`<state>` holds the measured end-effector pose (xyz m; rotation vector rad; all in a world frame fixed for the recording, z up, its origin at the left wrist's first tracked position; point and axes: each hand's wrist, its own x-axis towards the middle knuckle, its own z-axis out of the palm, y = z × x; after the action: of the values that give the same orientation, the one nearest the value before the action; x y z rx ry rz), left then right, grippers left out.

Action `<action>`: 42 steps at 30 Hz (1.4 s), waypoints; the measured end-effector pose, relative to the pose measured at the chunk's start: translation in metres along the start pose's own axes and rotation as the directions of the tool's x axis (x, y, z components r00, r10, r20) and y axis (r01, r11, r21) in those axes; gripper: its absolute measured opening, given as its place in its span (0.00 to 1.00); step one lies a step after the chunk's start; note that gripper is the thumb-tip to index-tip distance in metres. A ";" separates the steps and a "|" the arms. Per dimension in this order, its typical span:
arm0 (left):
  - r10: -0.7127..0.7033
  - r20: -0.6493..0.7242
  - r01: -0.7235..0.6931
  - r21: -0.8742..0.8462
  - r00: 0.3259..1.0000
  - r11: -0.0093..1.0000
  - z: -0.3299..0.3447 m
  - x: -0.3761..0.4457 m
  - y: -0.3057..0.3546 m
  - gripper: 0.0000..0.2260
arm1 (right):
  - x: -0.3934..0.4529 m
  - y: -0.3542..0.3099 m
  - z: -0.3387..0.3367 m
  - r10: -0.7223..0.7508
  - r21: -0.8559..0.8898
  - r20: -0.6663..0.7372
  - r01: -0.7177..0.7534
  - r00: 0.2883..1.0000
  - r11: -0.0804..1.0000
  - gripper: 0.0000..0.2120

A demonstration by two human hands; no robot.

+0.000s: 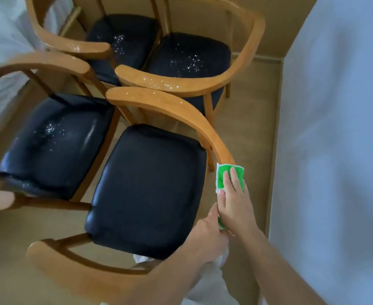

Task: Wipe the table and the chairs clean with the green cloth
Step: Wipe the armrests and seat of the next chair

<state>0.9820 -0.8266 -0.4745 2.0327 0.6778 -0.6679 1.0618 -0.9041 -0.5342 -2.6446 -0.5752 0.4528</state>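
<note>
Home dining corner, four wooden armchairs with black padded seats, beige floor, white wall

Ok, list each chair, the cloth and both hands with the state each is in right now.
Near right chair: seat dry, no droplets showing.
Near left chair: seat speckled with droplets.
Far left chair: seat speckled with droplets.
Far right chair: droplets on seat and armrest.
Green cloth: draped over the near right chair's armrest.
Right hand: fingers flat, pressing the cloth.
Left hand: holding the cloth's lower end.
</note>
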 end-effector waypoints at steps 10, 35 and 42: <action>0.018 0.181 -0.037 0.103 0.983 0.994 -0.024 0.035 0.006 0.25 | 0.060 0.001 -0.025 -0.012 -0.055 0.177 0.022 0.984 0.998 0.27; -0.621 -0.161 0.435 -0.581 0.767 0.688 -0.015 0.186 0.089 0.29 | 0.235 0.001 -0.016 -0.488 -0.108 0.483 0.603 0.727 0.791 0.29; -0.635 -0.278 0.323 -0.676 0.720 0.662 -0.026 0.211 0.093 0.34 | 0.272 -0.020 -0.011 -0.567 -0.225 0.486 0.722 0.665 0.654 0.31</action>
<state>1.1999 -0.8039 -0.5519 1.3989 1.5913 -0.1511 1.2944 -0.7682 -0.5766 -2.4314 -1.8683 0.6582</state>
